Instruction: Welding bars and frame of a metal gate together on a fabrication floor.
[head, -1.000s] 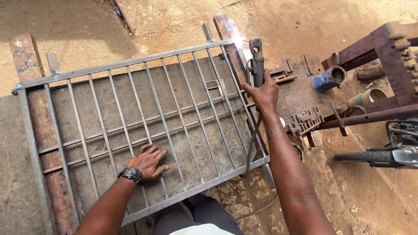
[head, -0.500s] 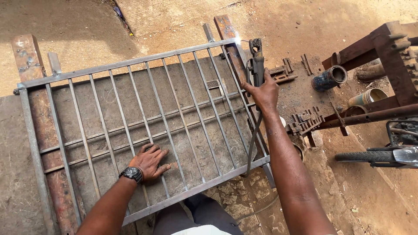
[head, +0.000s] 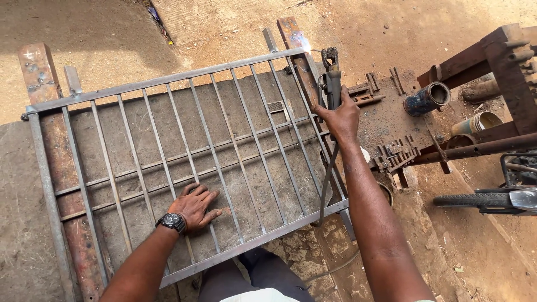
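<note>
Welding electrode holder [head: 331, 75] is gripped in right hand [head: 339, 114], above it the grille's [head: 168, 84] corner; left hand [head: 194, 206] is pressed flat, open, on bars.

One grey barred metal grille [head: 184, 151] lies across two rusty steel beams [head: 42, 72]. Far right, two open cylindrical tins [head: 426, 98] stand; one black wristwatch [head: 172, 222] shows.

Bare grey steel grille [head: 184, 151], matt and smooth, lying on rusty rough beams [head: 39, 78], dusty concrete slab [head: 246, 184] beneath.
</note>
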